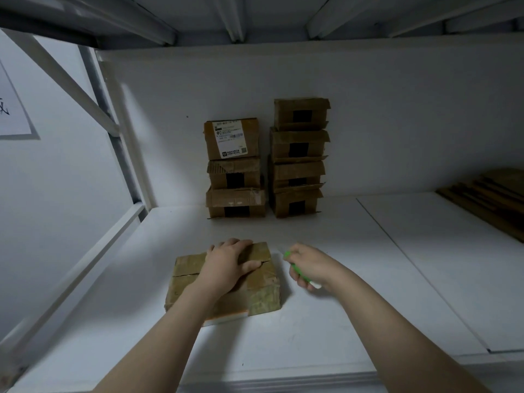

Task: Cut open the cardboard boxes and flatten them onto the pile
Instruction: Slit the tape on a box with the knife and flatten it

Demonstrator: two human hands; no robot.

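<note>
A taped cardboard box (263,296) lies on the white shelf surface (326,321) in front of me. My left hand (229,265) rests flat on its top, fingers spread over the far edge and the tape seam. Just right of the box, my right hand (309,268) grips a green utility knife (296,269) whose tip points toward the box's right side without touching it. Two stacks of taped boxes stand against the back wall: a left stack (234,168) of three and a taller right stack (299,157). Flattened cardboard (487,197) lies piled at the far right.
White metal shelf posts and a diagonal brace (113,129) rise at the left. A shelf deck (255,15) runs overhead. A paper sign (11,109) hangs on the left wall. A seam (411,265) splits the surface into two panels.
</note>
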